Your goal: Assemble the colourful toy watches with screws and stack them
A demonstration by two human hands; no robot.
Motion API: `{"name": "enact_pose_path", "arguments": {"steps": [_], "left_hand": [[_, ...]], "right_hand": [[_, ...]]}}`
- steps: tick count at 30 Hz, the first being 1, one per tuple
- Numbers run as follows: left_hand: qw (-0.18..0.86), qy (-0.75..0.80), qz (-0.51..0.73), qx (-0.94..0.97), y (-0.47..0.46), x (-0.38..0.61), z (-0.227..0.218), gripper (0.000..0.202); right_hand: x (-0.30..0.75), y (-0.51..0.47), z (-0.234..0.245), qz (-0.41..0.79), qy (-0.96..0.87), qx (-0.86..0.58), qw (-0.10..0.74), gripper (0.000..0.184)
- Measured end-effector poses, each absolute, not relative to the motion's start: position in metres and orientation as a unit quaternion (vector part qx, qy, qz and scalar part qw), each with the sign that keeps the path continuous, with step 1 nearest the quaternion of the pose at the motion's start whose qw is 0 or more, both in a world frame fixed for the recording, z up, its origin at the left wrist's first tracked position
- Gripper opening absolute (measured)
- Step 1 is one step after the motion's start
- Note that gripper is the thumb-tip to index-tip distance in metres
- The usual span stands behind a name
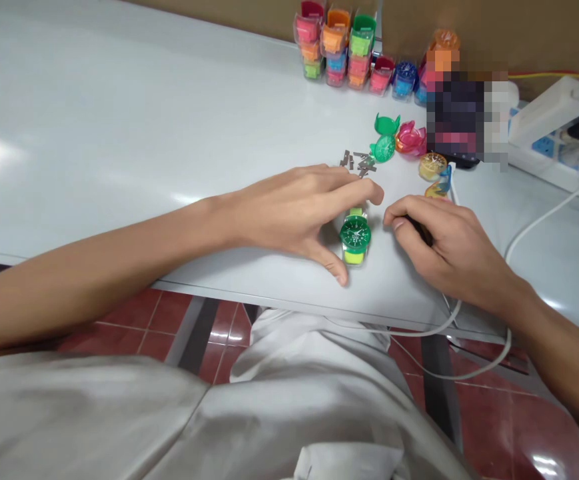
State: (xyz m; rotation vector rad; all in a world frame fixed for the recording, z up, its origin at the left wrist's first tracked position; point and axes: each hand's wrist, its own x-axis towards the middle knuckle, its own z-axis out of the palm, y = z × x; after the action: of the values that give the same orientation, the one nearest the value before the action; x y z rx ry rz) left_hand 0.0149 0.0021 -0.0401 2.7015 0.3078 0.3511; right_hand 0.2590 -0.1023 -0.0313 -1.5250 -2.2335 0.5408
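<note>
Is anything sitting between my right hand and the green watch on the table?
No, nothing visible stands in the way. Only a small gap separates your right hand from the green watch.

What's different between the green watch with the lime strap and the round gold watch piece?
The green watch has a lime strap; the round gold watch piece has none. The watch lies between the left hand and right hand; the gold piece lies farther off. Both are round, on the white table.
</note>
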Motion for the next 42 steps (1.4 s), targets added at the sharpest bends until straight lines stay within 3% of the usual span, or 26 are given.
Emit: {"name": "enact_pose_path", "arguments": {"steps": [6, 12, 22, 25, 29, 32, 38, 42], "left_hand": [[0.151, 0.091, 0.105, 0.979, 0.004, 0.013, -0.037, 0.075], [0.104, 0.149, 0.075, 0.98, 0.003, 0.013, -0.038, 0.075], [0.263, 0.124, 0.01, 0.957, -0.008, 0.007, -0.018, 0.055], [0.256, 0.121, 0.039, 0.958, -0.005, 0.008, -0.023, 0.066], [0.227, 0.091, 0.109, 0.963, 0.001, 0.015, -0.034, 0.097], [0.232, 0.075, 0.083, 0.966, 0.003, 0.02, -0.038, 0.108], [0.169, 0.121, 0.126, 0.97, 0.037, 0.038, -0.016, 0.082], [0.052, 0.208, 0.145, 0.966, 0.096, 0.074, 0.005, 0.069]], "right_hand": [[0.259, -0.101, -0.03, 0.2, -0.799, -0.538, 0.179, 0.013], [0.259, -0.102, -0.031, 0.203, -0.794, -0.547, 0.17, 0.012], [0.26, -0.102, -0.031, 0.19, -0.787, -0.564, 0.163, 0.012], [0.26, -0.101, -0.031, 0.187, -0.78, -0.572, 0.169, 0.011], [0.26, -0.1, -0.035, 0.19, -0.771, -0.584, 0.17, 0.008], [0.26, -0.101, -0.038, 0.191, -0.772, -0.583, 0.166, 0.009], [0.258, -0.104, -0.04, 0.184, -0.774, -0.591, 0.132, 0.008], [0.256, -0.105, -0.039, 0.182, -0.776, -0.593, 0.113, 0.011]]}}
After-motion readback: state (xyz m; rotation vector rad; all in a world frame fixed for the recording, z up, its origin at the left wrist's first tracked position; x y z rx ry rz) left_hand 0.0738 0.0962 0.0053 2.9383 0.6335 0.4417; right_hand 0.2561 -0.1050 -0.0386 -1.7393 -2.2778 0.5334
